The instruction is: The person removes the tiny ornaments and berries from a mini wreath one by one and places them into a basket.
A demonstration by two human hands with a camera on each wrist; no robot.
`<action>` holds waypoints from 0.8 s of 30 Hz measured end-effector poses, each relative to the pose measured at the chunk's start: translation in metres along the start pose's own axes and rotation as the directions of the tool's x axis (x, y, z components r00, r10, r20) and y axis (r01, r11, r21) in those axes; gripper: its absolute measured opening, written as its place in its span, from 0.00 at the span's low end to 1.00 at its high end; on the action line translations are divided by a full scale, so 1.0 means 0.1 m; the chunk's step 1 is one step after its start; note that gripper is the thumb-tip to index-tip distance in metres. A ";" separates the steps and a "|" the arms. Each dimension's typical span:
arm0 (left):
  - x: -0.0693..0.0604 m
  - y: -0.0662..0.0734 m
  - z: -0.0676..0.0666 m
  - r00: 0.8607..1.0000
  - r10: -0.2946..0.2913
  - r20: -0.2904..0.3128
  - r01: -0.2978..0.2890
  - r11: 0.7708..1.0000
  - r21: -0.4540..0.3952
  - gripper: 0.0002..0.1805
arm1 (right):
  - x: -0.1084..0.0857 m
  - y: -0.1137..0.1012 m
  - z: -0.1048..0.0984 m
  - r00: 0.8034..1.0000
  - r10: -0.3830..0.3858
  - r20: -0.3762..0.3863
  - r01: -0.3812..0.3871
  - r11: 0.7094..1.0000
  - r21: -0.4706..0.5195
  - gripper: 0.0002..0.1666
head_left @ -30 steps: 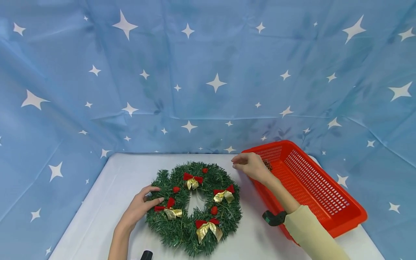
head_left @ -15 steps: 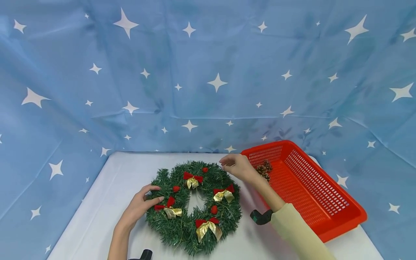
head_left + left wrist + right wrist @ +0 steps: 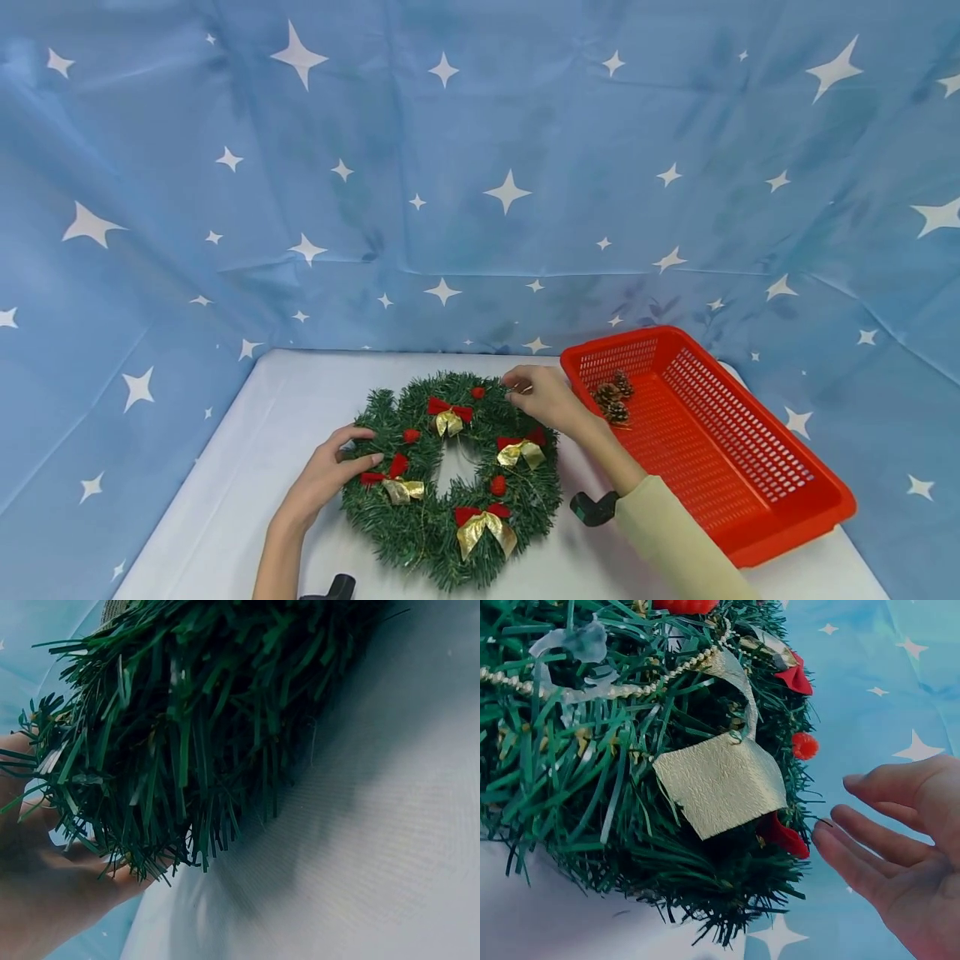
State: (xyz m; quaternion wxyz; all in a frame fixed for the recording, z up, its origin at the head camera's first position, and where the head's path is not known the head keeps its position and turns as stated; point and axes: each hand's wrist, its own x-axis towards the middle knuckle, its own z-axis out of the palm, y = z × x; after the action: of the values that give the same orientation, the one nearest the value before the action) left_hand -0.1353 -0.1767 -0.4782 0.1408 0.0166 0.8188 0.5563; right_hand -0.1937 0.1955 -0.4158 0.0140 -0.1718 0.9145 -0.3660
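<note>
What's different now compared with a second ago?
The right hand has moved to the person's left, from beside the red plastic basket to the far right edge of the Christmas wreath, uncovering the pinecones. I can't see anything clearly grasped or released. The left hand stays on the wreath's left side; wreath and basket haven't moved.

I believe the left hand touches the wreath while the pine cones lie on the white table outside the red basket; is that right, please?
Not quite: the pine cones lie inside the red basket, not on the white table, as the head view shows. The left hand does touch the wreath.
</note>
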 end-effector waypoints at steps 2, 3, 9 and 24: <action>0.01 0.00 0.01 1.000 -0.001 0.001 0.001 1.000 -0.004 0.32 | 0.00 0.00 0.01 1.000 -0.008 -0.017 0.007 0.999 -0.034 0.15; 0.01 0.01 0.01 1.000 -0.002 0.000 0.002 1.000 -0.006 0.32 | 0.00 0.00 0.02 1.000 -0.014 -0.023 0.013 0.999 -0.046 0.15; 0.04 0.02 0.02 1.000 0.000 -0.007 0.000 1.000 -0.006 0.32 | 0.04 0.00 0.07 0.998 -0.037 -0.043 0.034 0.997 -0.068 0.14; 0.03 0.02 0.03 1.000 -0.011 -0.020 0.011 1.000 -0.014 0.31 | 0.15 -0.04 0.20 0.996 -0.081 -0.046 0.079 0.996 -0.046 0.14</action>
State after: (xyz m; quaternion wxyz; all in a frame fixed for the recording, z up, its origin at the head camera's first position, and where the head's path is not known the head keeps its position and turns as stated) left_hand -0.1377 -0.1724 -0.4777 0.1358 0.0055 0.8163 0.5614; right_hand -0.2037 0.1743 -0.4264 -0.0266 -0.1996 0.9149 -0.3498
